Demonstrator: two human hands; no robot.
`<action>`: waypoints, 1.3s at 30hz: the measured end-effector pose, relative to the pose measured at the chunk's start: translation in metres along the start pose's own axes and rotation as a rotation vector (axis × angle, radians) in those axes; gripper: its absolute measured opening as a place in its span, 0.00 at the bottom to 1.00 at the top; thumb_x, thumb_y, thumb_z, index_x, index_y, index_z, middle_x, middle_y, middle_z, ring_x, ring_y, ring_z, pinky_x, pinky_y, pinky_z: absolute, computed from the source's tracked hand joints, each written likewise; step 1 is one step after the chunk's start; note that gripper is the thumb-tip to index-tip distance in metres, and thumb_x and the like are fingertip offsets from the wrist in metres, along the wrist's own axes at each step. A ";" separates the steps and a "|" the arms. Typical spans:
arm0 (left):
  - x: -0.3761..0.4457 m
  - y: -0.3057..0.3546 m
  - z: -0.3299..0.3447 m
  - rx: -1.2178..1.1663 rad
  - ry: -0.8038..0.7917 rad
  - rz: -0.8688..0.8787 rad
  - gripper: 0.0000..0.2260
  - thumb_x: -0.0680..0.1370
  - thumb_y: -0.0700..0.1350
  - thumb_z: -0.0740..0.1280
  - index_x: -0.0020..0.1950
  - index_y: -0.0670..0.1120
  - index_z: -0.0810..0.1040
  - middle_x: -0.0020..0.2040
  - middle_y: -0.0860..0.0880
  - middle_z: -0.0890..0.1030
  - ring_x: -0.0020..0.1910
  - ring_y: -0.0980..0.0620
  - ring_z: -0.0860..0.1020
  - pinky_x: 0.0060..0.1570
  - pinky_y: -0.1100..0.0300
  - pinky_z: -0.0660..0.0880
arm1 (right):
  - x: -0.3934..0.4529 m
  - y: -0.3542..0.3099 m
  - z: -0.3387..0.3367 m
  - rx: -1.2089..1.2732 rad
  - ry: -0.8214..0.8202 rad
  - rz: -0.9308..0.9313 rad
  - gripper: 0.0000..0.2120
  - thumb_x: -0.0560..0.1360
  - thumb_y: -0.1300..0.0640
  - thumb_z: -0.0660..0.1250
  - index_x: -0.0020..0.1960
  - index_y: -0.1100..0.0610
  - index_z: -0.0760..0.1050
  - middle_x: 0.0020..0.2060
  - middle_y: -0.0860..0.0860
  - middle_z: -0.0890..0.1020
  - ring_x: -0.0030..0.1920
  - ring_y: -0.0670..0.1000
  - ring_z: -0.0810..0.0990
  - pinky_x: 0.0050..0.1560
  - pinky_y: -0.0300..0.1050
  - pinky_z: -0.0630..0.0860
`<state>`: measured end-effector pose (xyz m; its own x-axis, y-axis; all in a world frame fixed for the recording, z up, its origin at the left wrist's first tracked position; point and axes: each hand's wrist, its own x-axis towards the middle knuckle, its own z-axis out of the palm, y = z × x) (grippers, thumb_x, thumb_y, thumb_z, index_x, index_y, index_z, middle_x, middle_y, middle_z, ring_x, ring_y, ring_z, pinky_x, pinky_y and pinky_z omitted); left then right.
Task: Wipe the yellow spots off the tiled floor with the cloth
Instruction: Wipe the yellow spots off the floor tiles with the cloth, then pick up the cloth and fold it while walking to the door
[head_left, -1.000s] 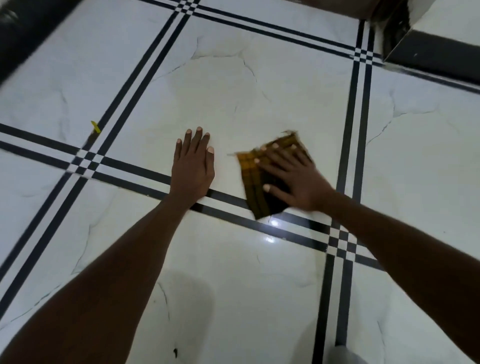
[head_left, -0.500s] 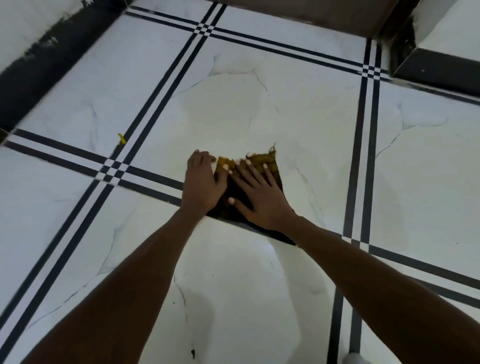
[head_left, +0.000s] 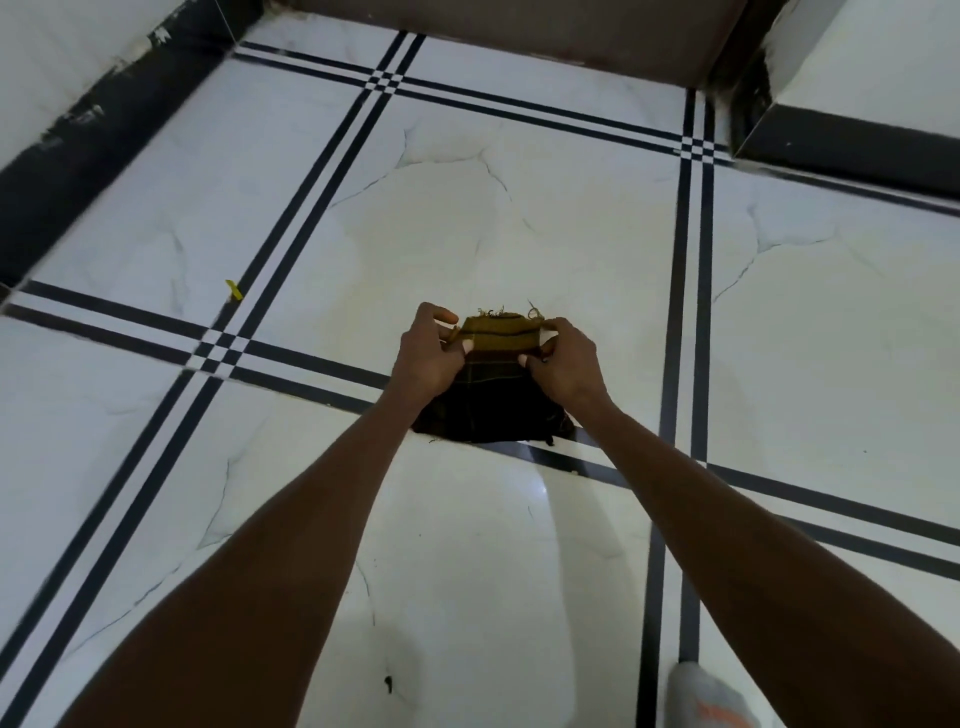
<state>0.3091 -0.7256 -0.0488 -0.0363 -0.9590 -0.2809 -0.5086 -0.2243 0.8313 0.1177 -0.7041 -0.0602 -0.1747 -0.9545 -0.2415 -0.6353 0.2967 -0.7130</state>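
A dark brown and mustard checked cloth (head_left: 493, 395) lies on the white tiled floor (head_left: 457, 234), across a black stripe. Its far edge is lifted and folded back toward me. My left hand (head_left: 428, 358) pinches that far edge at the left corner, and my right hand (head_left: 563, 364) pinches it at the right corner. One small yellow spot (head_left: 234, 290) shows on the tile to the left, beside the double black stripe, well apart from the cloth and both hands.
A black skirting and white wall (head_left: 104, 130) run along the left. A brown door or threshold (head_left: 519, 36) closes the far side, and a white step with a black face (head_left: 852, 140) stands at the far right. A grey and orange shoe tip (head_left: 711, 699) sits bottom right.
The cloth slid left from under my flat right hand. My left hand came onto it, and now both hands have closed on its far edge and raised it.
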 end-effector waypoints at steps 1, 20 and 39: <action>0.000 0.003 -0.003 -0.033 -0.026 0.002 0.17 0.80 0.41 0.71 0.67 0.45 0.73 0.57 0.45 0.80 0.54 0.47 0.80 0.51 0.55 0.78 | 0.003 -0.003 -0.003 -0.011 -0.042 0.035 0.21 0.77 0.59 0.75 0.68 0.61 0.75 0.60 0.59 0.82 0.63 0.59 0.80 0.62 0.48 0.76; -0.041 0.052 -0.025 -0.113 0.088 0.144 0.18 0.78 0.57 0.73 0.61 0.46 0.77 0.56 0.52 0.81 0.53 0.56 0.79 0.53 0.67 0.74 | -0.020 -0.076 -0.036 0.922 -0.356 0.179 0.14 0.84 0.51 0.67 0.66 0.55 0.83 0.61 0.52 0.87 0.64 0.54 0.84 0.67 0.53 0.80; -0.104 0.211 -0.145 -0.248 0.024 0.057 0.07 0.82 0.48 0.69 0.50 0.46 0.82 0.50 0.43 0.86 0.56 0.44 0.85 0.59 0.41 0.83 | -0.088 -0.223 -0.159 1.047 -0.318 0.158 0.11 0.79 0.54 0.73 0.58 0.60 0.84 0.55 0.56 0.88 0.56 0.52 0.88 0.59 0.47 0.82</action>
<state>0.3303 -0.6983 0.2257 -0.0365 -0.9745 -0.2215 -0.2793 -0.2029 0.9385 0.1545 -0.6905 0.2247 0.0989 -0.8972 -0.4303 0.3541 0.4359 -0.8274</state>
